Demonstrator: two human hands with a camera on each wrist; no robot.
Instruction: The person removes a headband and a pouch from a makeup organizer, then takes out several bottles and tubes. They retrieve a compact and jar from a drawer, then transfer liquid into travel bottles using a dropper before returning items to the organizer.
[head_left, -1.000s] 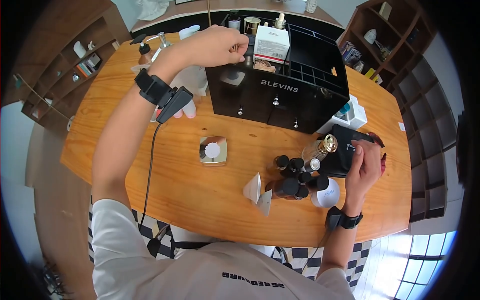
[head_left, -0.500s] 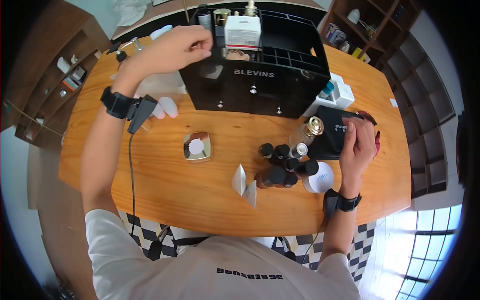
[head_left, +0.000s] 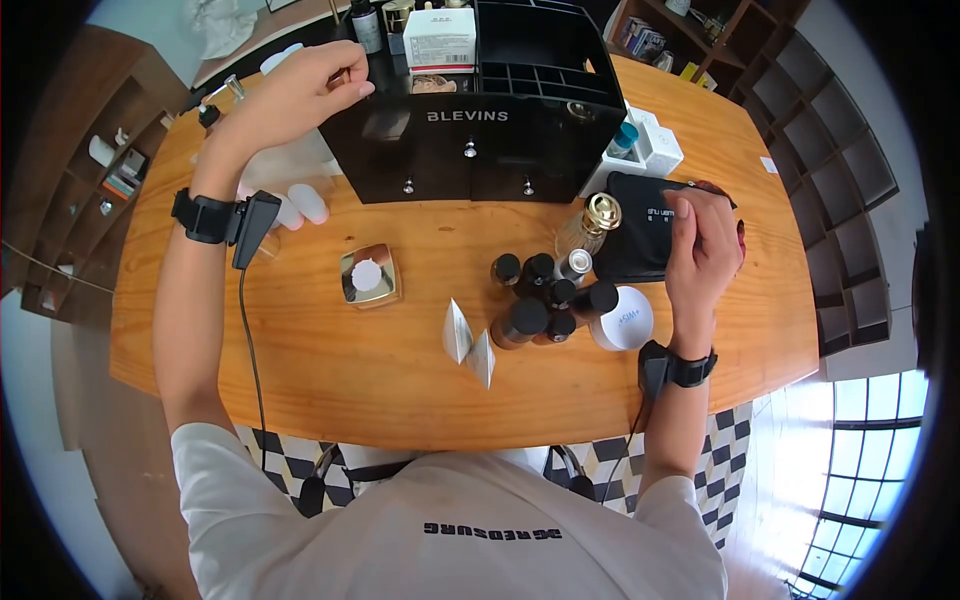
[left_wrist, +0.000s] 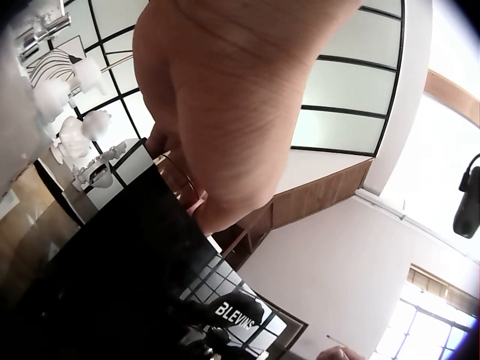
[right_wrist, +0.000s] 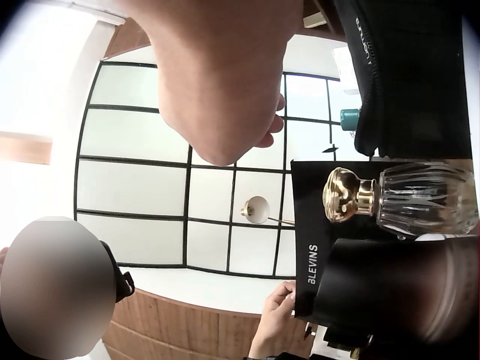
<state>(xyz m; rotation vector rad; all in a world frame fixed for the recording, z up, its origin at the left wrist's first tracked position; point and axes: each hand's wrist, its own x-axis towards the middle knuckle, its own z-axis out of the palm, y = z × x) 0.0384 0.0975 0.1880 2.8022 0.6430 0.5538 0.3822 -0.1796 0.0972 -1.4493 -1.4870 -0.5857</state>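
Observation:
My left hand (head_left: pixel 285 100) is over the front left top edge of a glossy black cosmetics organizer (head_left: pixel 470 150) marked BLEVINS. Its fingers curl in toward the thumb; I cannot tell whether something is pinched there. In the left wrist view the wrist and heel of that hand (left_wrist: pixel 225 120) cover most of the fingers. Inside the organizer, close to the fingertips, stand a white carton (head_left: pixel 440 40), a dark bottle (head_left: pixel 367 28) and a gold-lidded jar (head_left: pixel 397 20). Loosely bent and holding nothing, my right hand (head_left: pixel 700 250) hovers by a black zip pouch (head_left: pixel 635 235).
Dark-capped bottles (head_left: pixel 520 322) cluster at centre right, beside a gold-capped perfume bottle (head_left: pixel 590 225) and a white round jar (head_left: pixel 622 318). A gold-framed square compact (head_left: pixel 370 275) and two white folded pieces (head_left: pixel 457 332) lie farther left. White boxes (head_left: pixel 655 145) stand right of the organizer.
The head view has shifted, so the table and organizer sit farther left and higher. Against the organizer, my left hand has drawn slightly left. My right hand stays by the pouch.

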